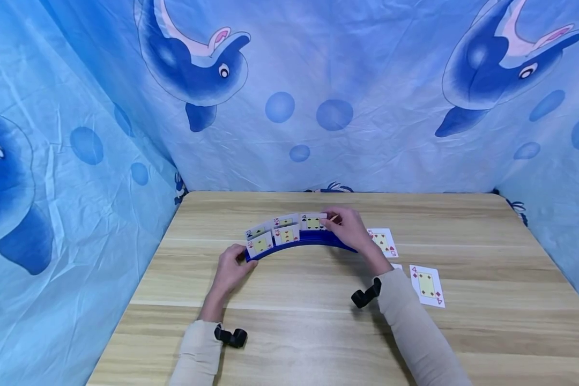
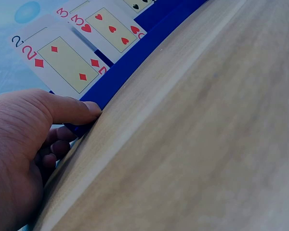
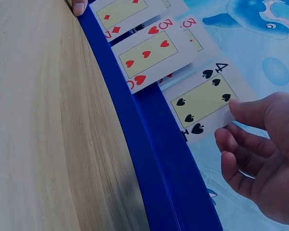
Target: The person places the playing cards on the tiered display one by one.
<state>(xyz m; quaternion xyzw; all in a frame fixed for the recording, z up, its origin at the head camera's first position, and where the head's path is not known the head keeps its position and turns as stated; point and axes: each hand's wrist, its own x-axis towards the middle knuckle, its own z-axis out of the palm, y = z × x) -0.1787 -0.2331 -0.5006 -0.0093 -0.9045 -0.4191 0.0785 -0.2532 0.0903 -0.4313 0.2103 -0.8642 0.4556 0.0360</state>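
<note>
A curved blue card holder (image 1: pixel 318 238) stands on the table with playing cards upright in two rows. My left hand (image 1: pixel 230 271) grips its left end, the thumb along the front edge. Close to that hand the two of diamonds (image 2: pixel 62 65) sits in front of a black two (image 2: pixel 26 41). Beside them the three of hearts (image 2: pixel 111 30) overlaps another red three (image 3: pixel 195 36). Further right, the four of spades (image 3: pixel 204 102) stands in the back row. My right hand (image 1: pixel 349 229) pinches its outer edge between thumb and fingers.
Right of the holder lie the five of hearts (image 1: pixel 383 243) and the four of diamonds (image 1: pixel 427 286), face up. Another card (image 1: pixel 396 266) is mostly hidden under my right forearm. A blue dolphin-print curtain (image 1: pixel 299 64) hangs behind the wooden table (image 1: pixel 299 332).
</note>
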